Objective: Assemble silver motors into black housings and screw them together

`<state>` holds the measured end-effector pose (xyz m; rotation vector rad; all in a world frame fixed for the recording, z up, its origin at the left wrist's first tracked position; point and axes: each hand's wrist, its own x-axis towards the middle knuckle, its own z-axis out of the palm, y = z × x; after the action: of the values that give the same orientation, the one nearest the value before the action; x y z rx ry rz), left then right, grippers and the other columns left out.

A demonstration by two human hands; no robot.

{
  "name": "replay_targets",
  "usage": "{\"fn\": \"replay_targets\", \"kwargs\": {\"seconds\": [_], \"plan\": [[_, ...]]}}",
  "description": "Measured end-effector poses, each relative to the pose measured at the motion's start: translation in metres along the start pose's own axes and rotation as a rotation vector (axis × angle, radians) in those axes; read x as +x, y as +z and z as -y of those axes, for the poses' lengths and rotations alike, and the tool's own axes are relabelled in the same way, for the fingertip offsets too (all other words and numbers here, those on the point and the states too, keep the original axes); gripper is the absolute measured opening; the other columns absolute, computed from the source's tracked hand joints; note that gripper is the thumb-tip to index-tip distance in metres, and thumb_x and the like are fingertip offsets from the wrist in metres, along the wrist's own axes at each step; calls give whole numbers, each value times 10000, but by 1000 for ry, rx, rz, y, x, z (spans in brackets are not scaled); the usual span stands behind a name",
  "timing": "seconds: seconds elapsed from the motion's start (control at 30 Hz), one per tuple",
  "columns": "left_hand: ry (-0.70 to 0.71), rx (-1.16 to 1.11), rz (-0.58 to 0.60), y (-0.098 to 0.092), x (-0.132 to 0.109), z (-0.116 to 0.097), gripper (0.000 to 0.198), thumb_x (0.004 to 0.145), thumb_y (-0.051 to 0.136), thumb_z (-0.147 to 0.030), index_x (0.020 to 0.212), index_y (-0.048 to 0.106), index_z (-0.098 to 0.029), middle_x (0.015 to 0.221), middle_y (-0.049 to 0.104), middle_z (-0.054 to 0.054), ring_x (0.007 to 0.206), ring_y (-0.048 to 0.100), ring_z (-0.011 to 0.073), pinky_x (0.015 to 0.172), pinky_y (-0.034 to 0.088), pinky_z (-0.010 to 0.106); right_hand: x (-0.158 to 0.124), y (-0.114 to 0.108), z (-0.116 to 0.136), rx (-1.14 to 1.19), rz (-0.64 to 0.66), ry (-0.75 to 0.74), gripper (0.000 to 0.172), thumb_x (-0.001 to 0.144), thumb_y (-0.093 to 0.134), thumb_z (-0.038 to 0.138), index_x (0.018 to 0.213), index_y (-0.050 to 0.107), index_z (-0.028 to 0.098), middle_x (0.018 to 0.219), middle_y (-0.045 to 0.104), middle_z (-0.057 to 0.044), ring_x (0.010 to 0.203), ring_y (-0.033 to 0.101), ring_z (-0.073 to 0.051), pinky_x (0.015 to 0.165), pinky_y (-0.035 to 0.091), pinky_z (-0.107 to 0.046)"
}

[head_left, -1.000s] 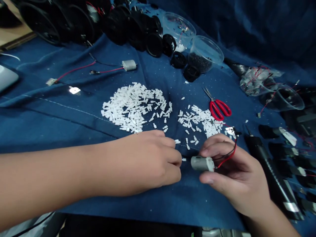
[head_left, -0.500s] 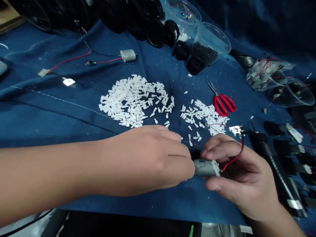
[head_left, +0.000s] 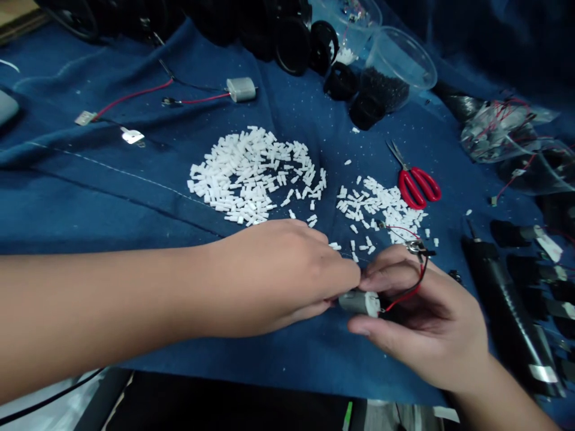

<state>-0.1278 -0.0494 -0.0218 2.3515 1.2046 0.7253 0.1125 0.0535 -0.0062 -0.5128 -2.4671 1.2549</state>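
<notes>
A small silver electric motor (head_left: 359, 303) lies sideways between my two hands. My right hand (head_left: 431, 323) is closed around it, fingers above and thumb below. Red and black wires (head_left: 406, 296) run from its white end cap over my right fingers to a small metal plate (head_left: 415, 246). At the motor's other end, my left hand (head_left: 291, 278) has its fingers curled and pressed together. The back of that hand hides what the fingertips hold.
Two piles of small white plastic pieces (head_left: 245, 173) lie beyond my hands. Red-handled scissors (head_left: 417, 185) rest at the right, near a black electric screwdriver (head_left: 507, 311). Another wired motor (head_left: 241, 89) lies farther back. Clear plastic cups (head_left: 399, 57) and black round parts (head_left: 291, 45) line the back.
The motor and my right hand have shifted left and slightly up in view. The metal plate has tilted over my right fingers. My left fingers now cover less of the motor's upper side.
</notes>
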Motion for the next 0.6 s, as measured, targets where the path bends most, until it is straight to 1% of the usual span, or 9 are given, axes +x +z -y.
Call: {"fn": "replay_targets", "kwargs": {"seconds": [0.1, 0.23, 0.3, 0.4, 0.53, 0.6], "plan": [[-28, -23, -8, -1, -1, -1, 175, 967, 693, -178, 946, 523, -209, 817, 643, -20, 724, 545, 183, 685, 419, 349, 0, 2, -1, -10, 10, 19, 360, 791, 919, 237, 1084, 711, 255, 981, 717, -8, 856, 671, -168, 741, 542, -345], [-47, 12, -28, 1, -1, -1, 212, 958, 689, -174, 987, 483, -212, 816, 614, -17, 718, 520, 182, 652, 391, 330, 0, 2, 0, -25, 23, -10, 386, 786, 920, 214, 1112, 718, 251, 991, 733, -11, 866, 679, -164, 741, 559, -337], [-44, 20, -28, 1, -1, -1, 225, 957, 696, -179, 1000, 477, -212, 804, 600, -18, 712, 516, 183, 648, 387, 326, 0, 2, 1, -35, 19, -29, 391, 783, 922, 210, 1117, 722, 244, 992, 738, -15, 878, 687, -169, 754, 571, -341], [-38, 42, -25, 1, -1, -2, 240, 949, 703, -160, 1004, 475, -210, 797, 589, -15, 715, 517, 186, 645, 383, 325, -3, 2, 3, -62, 16, -19, 392, 783, 921, 217, 1124, 727, 241, 998, 731, -26, 872, 694, -175, 747, 583, -352], [-29, 40, -19, 2, -1, -2, 233, 943, 699, -193, 986, 471, -222, 792, 575, -11, 708, 513, 193, 639, 378, 331, -4, 2, 5, -88, 22, -26, 388, 786, 918, 224, 1122, 724, 230, 976, 714, -25, 835, 689, -161, 726, 587, -343], [-33, 23, -20, 3, -1, -2, 211, 948, 673, -173, 978, 470, -226, 799, 578, -11, 715, 517, 192, 656, 392, 333, -3, 2, 6, -108, 29, -41, 383, 793, 914, 232, 1121, 718, 230, 975, 719, -21, 843, 690, -158, 724, 584, -336]]}}
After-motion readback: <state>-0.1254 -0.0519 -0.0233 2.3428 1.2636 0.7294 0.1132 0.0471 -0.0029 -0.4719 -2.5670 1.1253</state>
